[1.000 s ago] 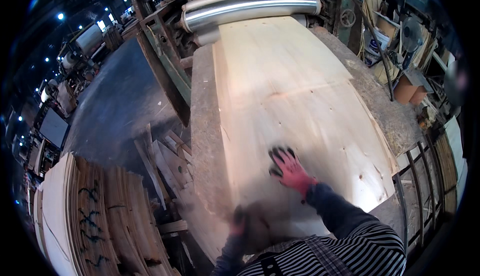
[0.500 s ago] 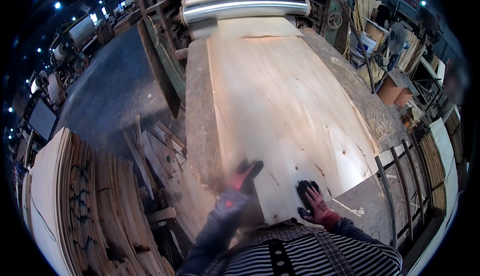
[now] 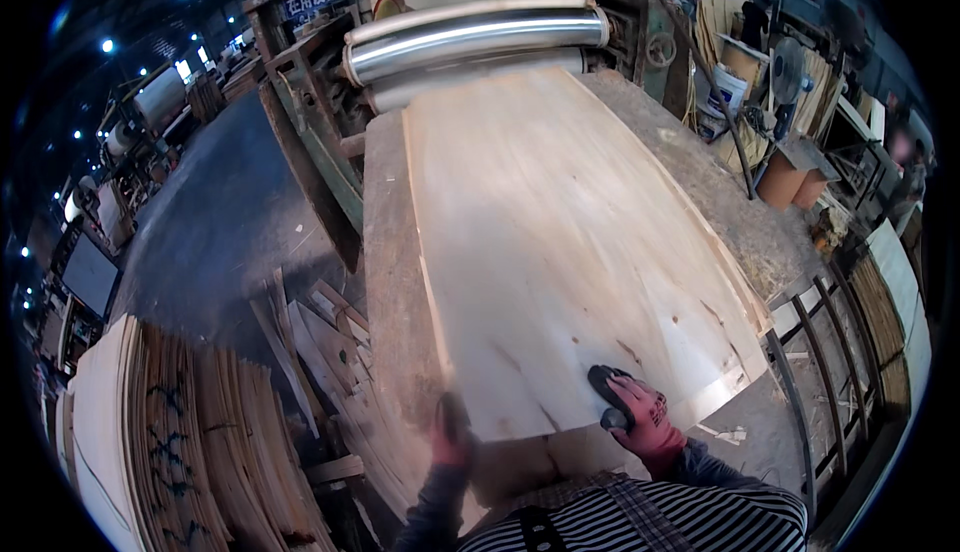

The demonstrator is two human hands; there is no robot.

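Since the last frame, the seam between two sheets near the rollers has gone, and a single top sheet (image 3: 540, 242) now runs unbroken up the centre. The left hand (image 3: 452, 437) has dropped lower in the frame, to the sheet's near left corner; the right hand (image 3: 645, 417) has shifted only a little.

The sheet lies flat on the table (image 3: 385, 212), its long axis running from lower centre up to upper centre and leaning slightly left toward the top. Its far end points at the lower roller (image 3: 490, 74), just beside it, beneath the shiny upper roller (image 3: 480, 37). Its grain streaks run mostly lengthwise.

The right hand, gloved in pink and black, rests on the sheet close to its near edge, fingers together and thumb slightly apart. The left hand is blurred, and I cannot tell whether its fingers are spread or closed on the edge.

At upper right stands a white and blue bucket (image 3: 728, 87), its contents too small to tell. Lower down on that side sits a brown box (image 3: 785, 177), its inside hidden. At lower left a stack (image 3: 225, 422) of thin wood shows layered edges, with offcuts (image 3: 330, 332) lying between it and the table.
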